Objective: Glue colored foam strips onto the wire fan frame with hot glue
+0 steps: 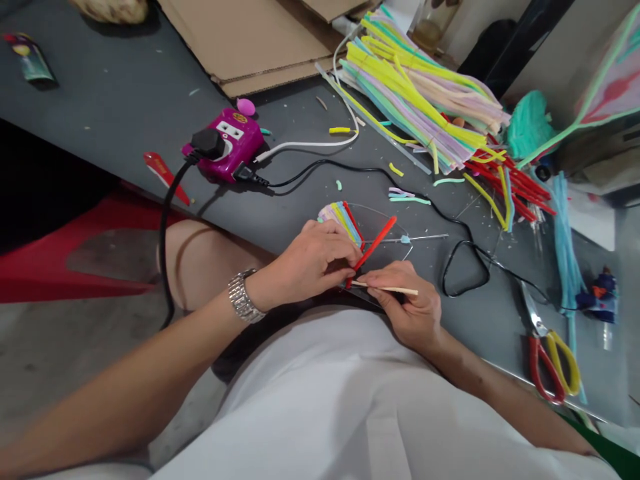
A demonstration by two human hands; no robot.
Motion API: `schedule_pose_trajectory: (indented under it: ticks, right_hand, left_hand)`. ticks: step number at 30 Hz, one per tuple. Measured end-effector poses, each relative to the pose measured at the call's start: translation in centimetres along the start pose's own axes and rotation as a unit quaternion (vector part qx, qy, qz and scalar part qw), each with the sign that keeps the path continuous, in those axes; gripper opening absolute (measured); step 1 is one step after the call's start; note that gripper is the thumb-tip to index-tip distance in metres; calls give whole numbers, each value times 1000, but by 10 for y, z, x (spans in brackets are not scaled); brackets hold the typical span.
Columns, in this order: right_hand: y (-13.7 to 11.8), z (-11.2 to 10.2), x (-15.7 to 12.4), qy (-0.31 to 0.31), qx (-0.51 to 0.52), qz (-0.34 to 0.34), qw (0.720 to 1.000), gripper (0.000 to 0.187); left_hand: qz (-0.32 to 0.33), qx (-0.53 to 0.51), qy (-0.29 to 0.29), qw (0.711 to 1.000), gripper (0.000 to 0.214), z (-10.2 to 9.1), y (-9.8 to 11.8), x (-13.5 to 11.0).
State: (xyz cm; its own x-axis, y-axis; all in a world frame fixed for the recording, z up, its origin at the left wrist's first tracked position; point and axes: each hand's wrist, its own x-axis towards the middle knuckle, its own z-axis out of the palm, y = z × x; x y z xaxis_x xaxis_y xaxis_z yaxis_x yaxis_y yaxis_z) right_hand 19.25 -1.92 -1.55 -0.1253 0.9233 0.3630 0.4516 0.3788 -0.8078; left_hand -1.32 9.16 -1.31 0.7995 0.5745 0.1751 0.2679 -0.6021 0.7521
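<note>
Shirt: white shirt (320,413) fills the bottom of the head view, with the lap below the hands.

Left hand (313,261): fingers curled and clenched, pinching the red strip (374,244) and the edge of the clear loop (376,222); a steel watch (243,297) sits on the wrist.

Right hand (407,307): closed on a thin wooden skewer (387,289), whose tip reaches the red strip's lower end, by the left hand's fingertips.

Work piece: the loop is held just above the lap, tilted, near the bench edge. Pale, yellow and blue strips (343,222) lie fanned at its left end, the red strip crosses it, and its right part is bare.

Step in hand: the red strip is being worked at its lower end with the skewer.

Bench: grey bench (100,73) carries a magenta power socket (225,143), a black cable (444,280), a heap of pastel strips (420,93), red strips (515,183) and red-and-yellow pliers (547,363).

Beyond: cardboard (250,37) lies at the far edge.
</note>
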Motion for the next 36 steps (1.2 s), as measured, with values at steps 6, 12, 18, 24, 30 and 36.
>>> schedule_pose_trajectory:
  ticks: [6,12,18,24,30,36]
  right_hand:
    - [2,0,0,3,7,2,1000,26]
    - [-1,1,-4,31,-15,-62,997,30]
    - [-1,-1,-3,-7,-44,-75,996,25]
    - [-2,-1,0,-20,-29,-67,997,26]
    - [2,-1,-1,-24,11,-27,999,25]
    - [2,-2,-4,12,30,-25,999,28]
  left_hand:
    - [3,12,11,1000,7,2,2,0]
    - [1,7,17,1000,7,3,2,0]
    - [6,7,15,1000,8,2,2,-1]
    - [17,6,12,1000,9,1,3,1]
    - [22,17,14,1000,10,2,3,1]
    - [15,11,22,1000,9,2,5,0]
